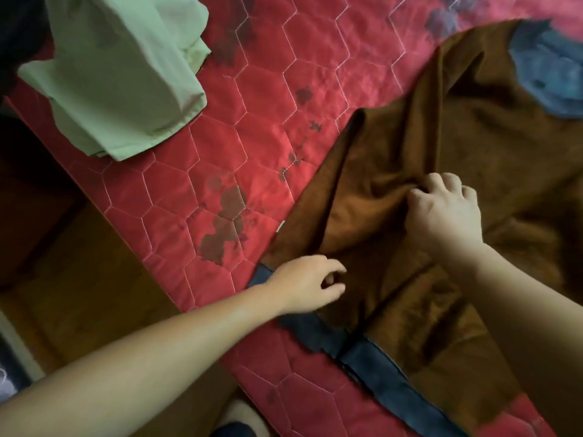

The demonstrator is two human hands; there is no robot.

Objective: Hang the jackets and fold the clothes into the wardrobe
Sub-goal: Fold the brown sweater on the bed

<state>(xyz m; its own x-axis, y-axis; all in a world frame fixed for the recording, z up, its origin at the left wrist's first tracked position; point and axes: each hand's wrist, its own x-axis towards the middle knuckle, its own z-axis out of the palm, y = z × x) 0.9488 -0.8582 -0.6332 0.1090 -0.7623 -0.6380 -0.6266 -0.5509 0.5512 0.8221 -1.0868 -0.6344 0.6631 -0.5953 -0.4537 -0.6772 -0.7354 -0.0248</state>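
On the bed [268, 121], the right hand [441, 212] pinches a fold of the brown garment [473, 137]; whether the left hand [307, 280] grips it cannot be told.

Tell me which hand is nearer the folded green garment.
Left. The left hand lies at the blue hem of the brown garment, nearer the green garment; the right hand pinches brown fabric farther right.
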